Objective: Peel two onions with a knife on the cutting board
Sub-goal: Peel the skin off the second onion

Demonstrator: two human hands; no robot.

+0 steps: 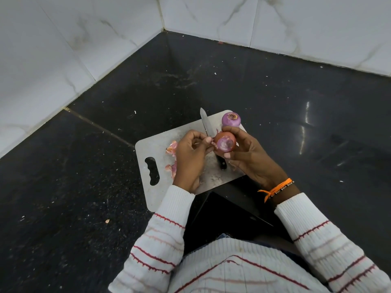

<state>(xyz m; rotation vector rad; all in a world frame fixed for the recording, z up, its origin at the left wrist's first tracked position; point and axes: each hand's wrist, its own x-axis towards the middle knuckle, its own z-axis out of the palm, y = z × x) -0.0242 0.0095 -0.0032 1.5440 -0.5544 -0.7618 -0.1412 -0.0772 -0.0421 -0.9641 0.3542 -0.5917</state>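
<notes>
My right hand (pixel 243 153) grips 1 half-skinned reddish onion (pixel 226 142); my left hand (pixel 190 157) pinches its loose peel at 9 o'clock. Risk: peel tearing short under uneven pull.

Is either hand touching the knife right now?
Apart. The head view shows the knife lying on the board, beneath both hands, neither gripping it.

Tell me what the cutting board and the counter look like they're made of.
The cutting board looks like brushed steel: grey, thin, dull sheen, though grey plastic is possible. The counter looks like polished black stone, speckled and reflecting light.
</notes>
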